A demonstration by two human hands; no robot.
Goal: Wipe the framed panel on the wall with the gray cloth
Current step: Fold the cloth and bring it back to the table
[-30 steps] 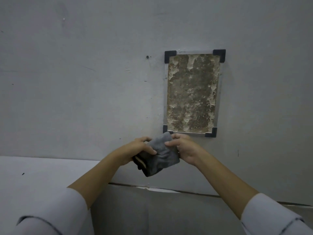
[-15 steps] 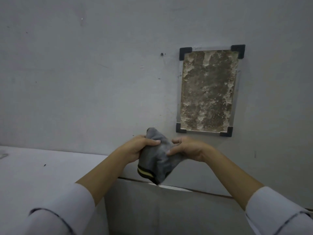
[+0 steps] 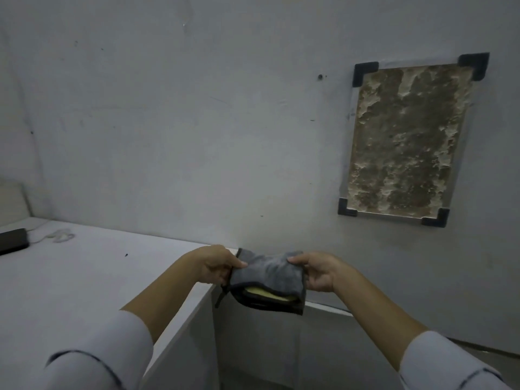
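Observation:
The framed panel hangs on the grey wall at the upper right, a mottled brown and white surface with black corner brackets. Below and to its left, the gray cloth is stretched flat between both hands, folded, with a dark border and a yellow inner side showing at its lower edge. My left hand pinches the cloth's left edge. My right hand pinches its right edge. Both hands are well below the panel and apart from it.
A white counter runs along the left, its corner just under my left hand. A black flat device and a white cable lie at its far left end. A small dark hole marks the wall left of the panel.
The cloth, bunched between my hands a second ago, is now pulled out flat and wide. My view has swung left, so the panel sits farther right.

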